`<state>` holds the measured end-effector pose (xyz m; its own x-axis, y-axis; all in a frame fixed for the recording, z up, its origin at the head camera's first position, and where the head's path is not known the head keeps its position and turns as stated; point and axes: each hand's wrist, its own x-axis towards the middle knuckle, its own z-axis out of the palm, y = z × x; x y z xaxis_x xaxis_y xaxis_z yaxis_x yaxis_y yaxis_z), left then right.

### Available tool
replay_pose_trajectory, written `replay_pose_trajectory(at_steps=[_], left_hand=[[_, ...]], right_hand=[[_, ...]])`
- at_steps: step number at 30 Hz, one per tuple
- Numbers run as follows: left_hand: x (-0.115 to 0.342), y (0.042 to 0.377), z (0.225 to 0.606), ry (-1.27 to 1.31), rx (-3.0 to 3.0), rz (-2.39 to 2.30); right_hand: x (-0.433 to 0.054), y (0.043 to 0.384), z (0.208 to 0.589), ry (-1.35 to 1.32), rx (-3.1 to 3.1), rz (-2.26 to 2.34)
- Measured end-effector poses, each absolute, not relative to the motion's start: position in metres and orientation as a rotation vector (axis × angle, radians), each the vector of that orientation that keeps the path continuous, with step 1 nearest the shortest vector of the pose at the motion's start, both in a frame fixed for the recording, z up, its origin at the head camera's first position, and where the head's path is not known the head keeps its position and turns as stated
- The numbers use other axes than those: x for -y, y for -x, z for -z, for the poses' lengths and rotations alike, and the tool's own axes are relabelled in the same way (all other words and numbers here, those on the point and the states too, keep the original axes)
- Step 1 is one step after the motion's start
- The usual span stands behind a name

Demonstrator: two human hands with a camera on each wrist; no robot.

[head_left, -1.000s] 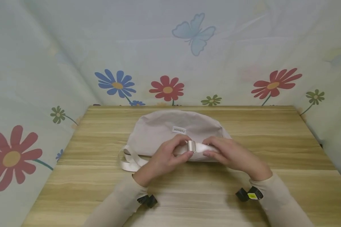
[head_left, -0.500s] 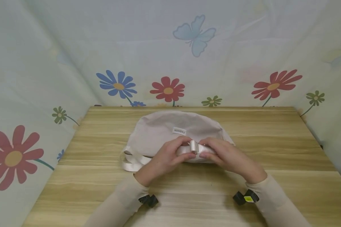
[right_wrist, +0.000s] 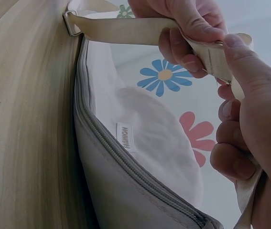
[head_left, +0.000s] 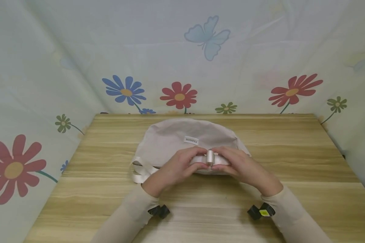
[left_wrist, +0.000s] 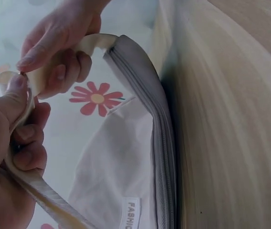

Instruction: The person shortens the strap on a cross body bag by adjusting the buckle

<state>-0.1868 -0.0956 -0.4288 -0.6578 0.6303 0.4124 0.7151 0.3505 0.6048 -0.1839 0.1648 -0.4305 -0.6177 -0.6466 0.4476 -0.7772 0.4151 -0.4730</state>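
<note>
A pale pink-beige fabric bag (head_left: 164, 143) lies on the table with its zipper (right_wrist: 125, 174) along the near edge and a white "FASHION" label (head_left: 191, 140) on its face. Its light strap (right_wrist: 130, 31) is lifted above the bag. Left hand (head_left: 177, 165) and right hand (head_left: 244, 163) meet over the bag's front, each pinching the strap between thumb and fingers. Between their fingertips a short loop of the webbing (head_left: 210, 157) bulges up at the strap's adjuster, which the fingers mostly cover. In the right wrist view, a metal ring (right_wrist: 71, 24) joins the strap near the bag's end.
A slack length of strap (head_left: 141, 175) lies curled on the wooden table (head_left: 88, 202), left of the bag. Behind the table and along its sides hangs a pale cloth (head_left: 249, 57) printed with flowers and a butterfly. Each sleeve carries a small black device (head_left: 260, 211) at the wrist.
The right hand has moved left, so both hands' fingertips are now close together. The strap at the adjuster has risen from a flatter lie into a rounded loop. The bag stays put.
</note>
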Motion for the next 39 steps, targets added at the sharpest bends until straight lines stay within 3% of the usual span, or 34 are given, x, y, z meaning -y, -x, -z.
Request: replay_pose_trajectory(at_steps=[9,39], left_hand=[[0.101,0.184,0.428,1.099,2.567,1.298],[0.11,0.187,0.43,1.262,2.504,1.048]], right_hand=[[-0.164,0.182,0.43,-1.216,2.517,-0.973],[-0.16,0.187,0.439,-1.316,2.267,-0.977]])
